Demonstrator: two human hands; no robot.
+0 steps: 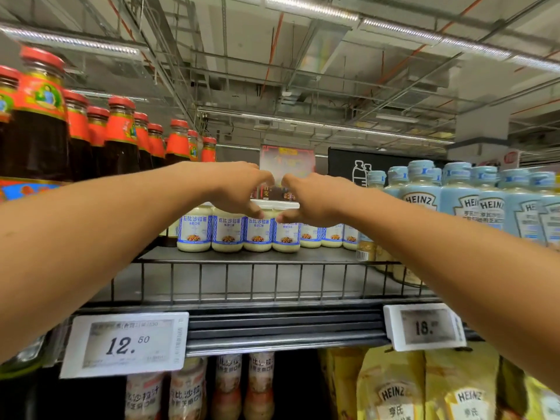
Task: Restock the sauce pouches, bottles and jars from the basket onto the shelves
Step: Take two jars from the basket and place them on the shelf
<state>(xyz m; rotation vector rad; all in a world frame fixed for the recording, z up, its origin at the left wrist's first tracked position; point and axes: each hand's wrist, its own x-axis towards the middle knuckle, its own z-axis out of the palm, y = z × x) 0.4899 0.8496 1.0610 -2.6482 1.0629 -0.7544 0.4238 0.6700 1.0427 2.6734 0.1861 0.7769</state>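
Note:
A row of white salad dressing jars (194, 233) with blue-and-white labels stands on the upper wire shelf (242, 283). Both my arms reach up to the front jars. My left hand (239, 189) curls down over the lids of the middle jars, its fingertips on the jar (258, 234) beside the gap between my hands. My right hand (312, 200) curls over the neighbouring jar (286, 236), with its thumb at that jar's lid. Both jars stand upright on the shelf. The basket is out of view.
Dark sauce bottles with red caps (121, 137) fill the shelf's left end. Pale blue Heinz bottles (421, 195) crowd its right end. Price tags (124, 344) hang on the shelf's front rail. Below are dressing bottles (228, 386) and yellow Heinz pouches (394, 389).

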